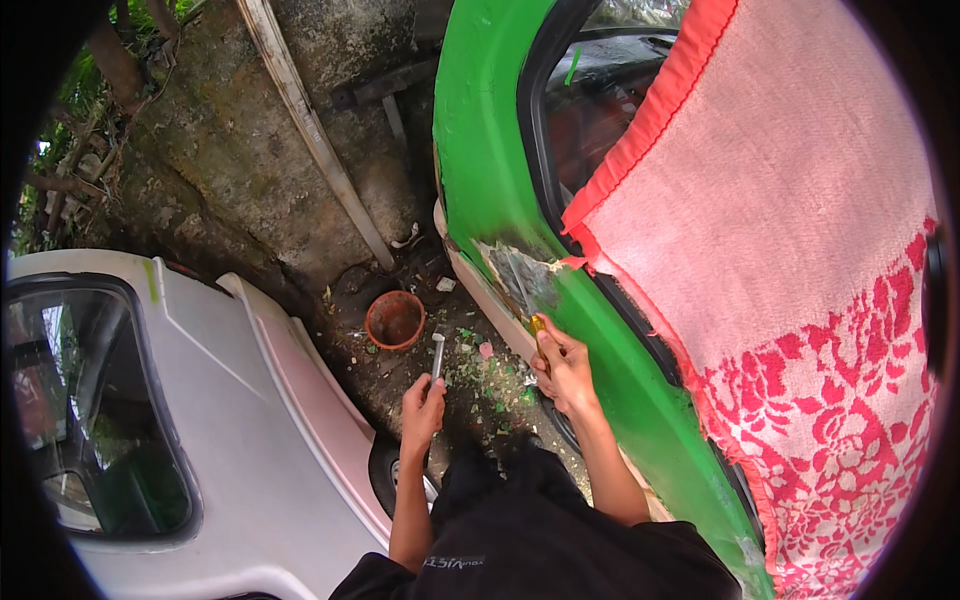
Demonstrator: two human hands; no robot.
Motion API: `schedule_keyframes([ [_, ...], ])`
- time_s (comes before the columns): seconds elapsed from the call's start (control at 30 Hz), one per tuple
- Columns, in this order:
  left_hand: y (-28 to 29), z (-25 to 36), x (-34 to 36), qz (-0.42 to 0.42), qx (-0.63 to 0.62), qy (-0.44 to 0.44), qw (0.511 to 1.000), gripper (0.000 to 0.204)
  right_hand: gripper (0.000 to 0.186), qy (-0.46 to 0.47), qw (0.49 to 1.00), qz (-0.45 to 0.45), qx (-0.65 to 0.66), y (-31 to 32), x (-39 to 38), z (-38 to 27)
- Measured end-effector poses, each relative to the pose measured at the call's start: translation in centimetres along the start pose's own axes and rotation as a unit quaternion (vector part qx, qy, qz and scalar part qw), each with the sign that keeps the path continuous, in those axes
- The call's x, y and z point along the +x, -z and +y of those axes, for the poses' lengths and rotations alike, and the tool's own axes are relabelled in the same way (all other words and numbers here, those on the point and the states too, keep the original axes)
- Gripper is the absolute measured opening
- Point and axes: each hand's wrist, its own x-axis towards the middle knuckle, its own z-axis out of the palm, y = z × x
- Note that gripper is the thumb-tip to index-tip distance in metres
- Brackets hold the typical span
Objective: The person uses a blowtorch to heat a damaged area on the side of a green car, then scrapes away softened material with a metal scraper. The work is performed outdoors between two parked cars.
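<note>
A person's right hand (566, 372) clenches a yellow-handled scraper (538, 325) against the bare stripped patch (522, 275) on a green car's lower panel (480, 150), its long axis pointing up-left (left hand (422, 408) grips a grey metal tool (437, 356), farther off).

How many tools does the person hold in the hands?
2. The left hand holds a grey metal tool upright; the right hand presses a yellow-handled tool against the green car body.
</note>
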Motion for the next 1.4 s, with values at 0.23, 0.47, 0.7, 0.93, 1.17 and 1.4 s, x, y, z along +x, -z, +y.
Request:
schedule_keyframes([
  [0.23,0.2,-0.3,0.1,0.01,0.045,-0.009,0.999,0.025,0.042,0.076,0.997,0.005,-0.026,1.4,3.0,3.4],
  [0.47,0.5,0.5,0.6,0.006,0.013,-0.002,1.0,0.026,0.038,0.135,0.99,0.014,-0.037,1.2,3.9,5.5],
  [0.7,1.1,0.6,1.2,0.02,0.022,-0.003,1.0,0.026,0.041,0.055,0.99,-0.023,0.131,0.7,4.4,6.2],
  [0.93,1.8,0.8,1.4,0.023,0.007,-0.003,1.0,0.025,0.031,0.063,0.99,-0.053,0.113,1.5,4.6,9.0],
  [1.17,3.5,1.6,2.2,0.008,0.036,-0.007,0.999,0.024,0.035,0.063,0.973,-0.058,0.215,-1.6,6.0,10.8],
  [1.4,5.7,1.9,3.6,0.011,0.029,-0.014,0.999,0.025,0.037,0.057,0.969,-0.068,0.231,-1.8,6.1,10.8],
])
